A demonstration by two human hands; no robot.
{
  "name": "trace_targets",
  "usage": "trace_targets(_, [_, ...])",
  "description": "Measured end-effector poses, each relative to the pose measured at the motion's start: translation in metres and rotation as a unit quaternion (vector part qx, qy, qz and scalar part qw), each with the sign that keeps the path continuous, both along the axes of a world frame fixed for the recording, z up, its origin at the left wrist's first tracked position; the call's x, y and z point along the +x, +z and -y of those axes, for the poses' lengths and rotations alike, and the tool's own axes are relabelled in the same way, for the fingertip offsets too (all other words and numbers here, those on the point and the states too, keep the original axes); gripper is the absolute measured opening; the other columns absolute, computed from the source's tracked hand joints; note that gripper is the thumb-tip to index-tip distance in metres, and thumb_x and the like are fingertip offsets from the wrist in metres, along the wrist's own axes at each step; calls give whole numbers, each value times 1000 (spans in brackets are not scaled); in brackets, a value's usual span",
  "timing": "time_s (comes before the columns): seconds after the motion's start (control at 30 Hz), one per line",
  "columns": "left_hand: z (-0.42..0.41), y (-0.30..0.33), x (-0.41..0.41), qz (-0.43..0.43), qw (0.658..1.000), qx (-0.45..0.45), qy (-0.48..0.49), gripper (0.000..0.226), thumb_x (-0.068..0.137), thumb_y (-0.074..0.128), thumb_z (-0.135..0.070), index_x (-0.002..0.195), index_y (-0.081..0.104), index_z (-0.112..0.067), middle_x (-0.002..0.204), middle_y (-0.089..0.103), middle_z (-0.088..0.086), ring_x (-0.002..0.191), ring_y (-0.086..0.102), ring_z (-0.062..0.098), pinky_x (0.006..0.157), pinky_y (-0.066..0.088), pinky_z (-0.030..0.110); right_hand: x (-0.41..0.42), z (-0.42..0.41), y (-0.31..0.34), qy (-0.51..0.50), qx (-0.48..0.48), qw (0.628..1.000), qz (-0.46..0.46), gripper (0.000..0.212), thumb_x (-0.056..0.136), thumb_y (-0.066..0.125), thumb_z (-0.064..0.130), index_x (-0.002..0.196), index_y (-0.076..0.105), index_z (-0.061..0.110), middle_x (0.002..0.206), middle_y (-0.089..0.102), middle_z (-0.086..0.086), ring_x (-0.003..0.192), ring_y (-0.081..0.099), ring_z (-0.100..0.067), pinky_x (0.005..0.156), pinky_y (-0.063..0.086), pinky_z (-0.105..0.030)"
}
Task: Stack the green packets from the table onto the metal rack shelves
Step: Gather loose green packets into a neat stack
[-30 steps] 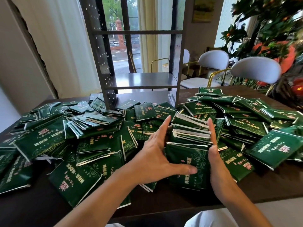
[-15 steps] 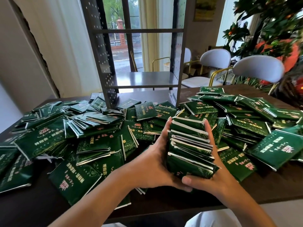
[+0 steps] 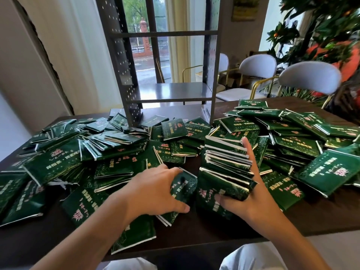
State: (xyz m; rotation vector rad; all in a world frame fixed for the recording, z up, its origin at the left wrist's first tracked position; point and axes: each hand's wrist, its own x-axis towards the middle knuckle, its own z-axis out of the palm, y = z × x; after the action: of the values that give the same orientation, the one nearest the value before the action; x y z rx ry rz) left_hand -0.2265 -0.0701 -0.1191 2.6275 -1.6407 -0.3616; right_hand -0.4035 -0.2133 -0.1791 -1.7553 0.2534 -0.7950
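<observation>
Many green packets [image 3: 109, 152] lie heaped across the dark table [image 3: 204, 230]. My right hand [image 3: 251, 193] holds a stack of several green packets [image 3: 226, 162] on edge, thumb at the front and fingers along the stack's right side. My left hand [image 3: 153, 190] lies on a loose green packet [image 3: 183, 184] just left of the stack, with its fingers curled over that packet's far edge. The grey metal rack [image 3: 167, 94] stands at the table's back centre; nothing lies on its lower shelf.
Packet piles crowd both sides of the rack's base. White chairs [image 3: 309, 76] with gold frames stand behind the table on the right, beside a leafy plant [image 3: 329, 32]. A window lies behind the rack. A bare strip of table runs along the near edge.
My left hand has come off the stack and dropped left onto a loose packet. My right hand alone keeps the stack, which has shifted slightly right.
</observation>
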Motion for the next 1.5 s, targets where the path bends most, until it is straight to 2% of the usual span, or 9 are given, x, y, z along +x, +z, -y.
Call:
trace_targets(0.2, [18,-5,2,-72,990,-52,110,115,64,87,-55,156,20,-37,140,52,-5,121,52,19,100,48,39,1,-1,1,-17,9,1000,-3,125,67,82,7,153,-1,41,120,55,46,117,52,19,88,40,0])
trace_targets(0.3, [23,-5,4,-143,965,-162,146,101,69,90,-34,150,29,-31,112,66,-6,95,64,12,83,55,33,3,1,1,-36,11,999,0,124,73,79,-8,150,-2,45,117,51,52,116,50,23,87,40,2])
trace_targets(0.47, [20,1,9,-279,878,-359,148,12,80,74,-14,86,64,-13,76,69,-2,73,67,18,76,53,36,3,2,0,-60,17,998,6,123,75,77,-14,144,-1,52,115,53,52,115,52,21,87,41,1])
trace_targets(0.57, [16,0,6,-394,797,-429,162,17,78,64,2,67,59,-10,66,61,4,65,60,18,63,50,28,3,1,1,-62,18,998,6,123,74,78,-12,142,-2,54,114,52,53,115,51,22,87,40,1])
trace_targets(0.7, [7,-8,5,-525,726,-429,116,17,55,61,-2,66,72,-6,78,69,11,79,66,23,85,51,46,2,3,-1,-68,17,998,10,122,73,82,4,142,-3,57,121,51,51,120,49,21,89,39,2])
trace_targets(0.83, [2,-13,-10,-543,776,-320,12,31,62,69,-2,84,79,-22,99,74,10,99,69,20,90,52,32,4,0,3,-75,15,997,7,126,67,91,40,145,-6,61,137,47,42,129,45,15,95,36,1])
trace_targets(1.03, [7,-17,-13,-460,835,-302,12,37,79,79,1,110,68,-14,109,73,4,106,69,17,94,51,31,6,-1,5,-48,7,999,-9,131,64,83,35,153,-13,46,131,47,48,128,46,16,96,37,0])
trace_targets(1.27, [3,-17,-6,-488,821,-296,17,74,65,82,7,123,43,-17,117,67,8,111,68,26,95,57,47,9,-9,15,-3,20,1000,-13,128,63,78,72,149,-15,53,137,33,55,132,38,20,98,37,-2])
trace_targets(1.5, [6,-19,-7,-516,811,-274,0,136,68,74,27,155,-5,-43,129,65,-19,115,63,-2,94,55,28,21,-18,16,29,29,999,-36,122,57,65,91,149,-6,54,130,34,60,125,37,28,92,35,3])
